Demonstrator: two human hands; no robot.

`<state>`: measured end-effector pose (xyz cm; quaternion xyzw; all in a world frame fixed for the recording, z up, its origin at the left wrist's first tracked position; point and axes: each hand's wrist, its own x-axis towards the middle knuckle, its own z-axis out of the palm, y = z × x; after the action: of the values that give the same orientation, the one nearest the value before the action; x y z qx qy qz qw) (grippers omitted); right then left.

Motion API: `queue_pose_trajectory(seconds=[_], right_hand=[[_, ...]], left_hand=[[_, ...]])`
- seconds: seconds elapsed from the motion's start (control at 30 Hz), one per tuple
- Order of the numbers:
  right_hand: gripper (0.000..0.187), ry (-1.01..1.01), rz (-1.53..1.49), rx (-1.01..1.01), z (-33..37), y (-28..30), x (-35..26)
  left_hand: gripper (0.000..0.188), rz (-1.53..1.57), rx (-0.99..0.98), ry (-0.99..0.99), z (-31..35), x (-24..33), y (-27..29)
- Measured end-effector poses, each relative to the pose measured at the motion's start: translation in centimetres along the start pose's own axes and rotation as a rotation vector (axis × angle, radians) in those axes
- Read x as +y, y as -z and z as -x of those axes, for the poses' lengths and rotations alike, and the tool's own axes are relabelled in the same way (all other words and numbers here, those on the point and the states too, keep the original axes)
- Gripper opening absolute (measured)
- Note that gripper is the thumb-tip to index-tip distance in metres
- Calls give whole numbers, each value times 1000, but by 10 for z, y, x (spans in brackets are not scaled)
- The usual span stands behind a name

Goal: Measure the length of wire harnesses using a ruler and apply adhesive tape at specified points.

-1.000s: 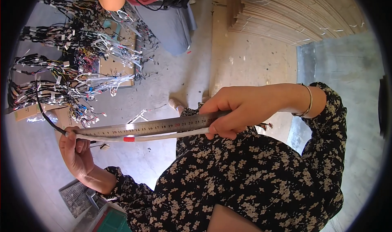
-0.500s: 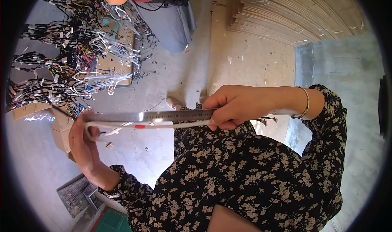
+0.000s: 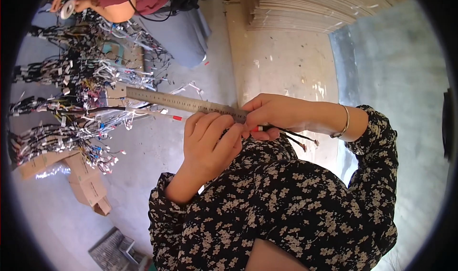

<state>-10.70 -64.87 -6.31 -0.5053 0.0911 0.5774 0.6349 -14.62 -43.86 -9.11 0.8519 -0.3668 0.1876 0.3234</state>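
A steel ruler (image 3: 183,102) slants up and left from my right hand (image 3: 276,112), whose thumb and fingers pinch its near end. The cable (image 3: 157,114), wrapped in white with a red band, runs just below the ruler. My left hand (image 3: 210,138) is closed on this cable close to my right hand, its fingertips almost meeting the right ones. A second red band shows between the hands. Black wire ends with small connectors (image 3: 305,146) stick out to the right beyond my right fingers. What lies under my left fingers is hidden.
Thick bundles of wire harnesses (image 3: 67,73) hang at the left. Another person (image 3: 133,4) stands at the far left, holding a roll of white tape (image 3: 67,9). Stacked flat cardboard (image 3: 315,6) lies at the far right; a cardboard box (image 3: 86,183) sits at lower left.
My left hand has slid right along the cable, from the ruler's far end to beside my right hand. The ruler now tilts upward at its left end. The view has shifted.
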Motion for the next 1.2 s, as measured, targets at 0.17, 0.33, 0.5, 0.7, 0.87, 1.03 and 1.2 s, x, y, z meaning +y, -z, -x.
queue_pose_trajectory(seconds=[0.17, 0.33, 0.5, 0.7, 0.87, 1.03, 1.2], right_hand=[[14, -106, -120, -31, 0, 5, -4], [15, -95, -148, -127, -1, 14, 0], [21, -8, -21, -42, 10, 23, 13], [22, 143, 1364, 982, 51, 100, 71], [26, 853, 1023, 1676, 130, 181, 99], [24, 744, 1251, 2143, 228, 287, 2], [30, 549, 1192, 2203, 250, 413, -182]], left_hand=[[34, 115, -44, -91, 2, -18, -6], [33, 240, -84, -137, -7, -24, -8], [34, 340, -102, -101, -17, -17, -17], [26, 348, -10, 28, -21, -19, -18], [22, 342, 14, 272, -11, -43, -24], [21, 297, 102, 400, -36, -46, -41], [19, 165, 187, 523, -78, -64, -63]])
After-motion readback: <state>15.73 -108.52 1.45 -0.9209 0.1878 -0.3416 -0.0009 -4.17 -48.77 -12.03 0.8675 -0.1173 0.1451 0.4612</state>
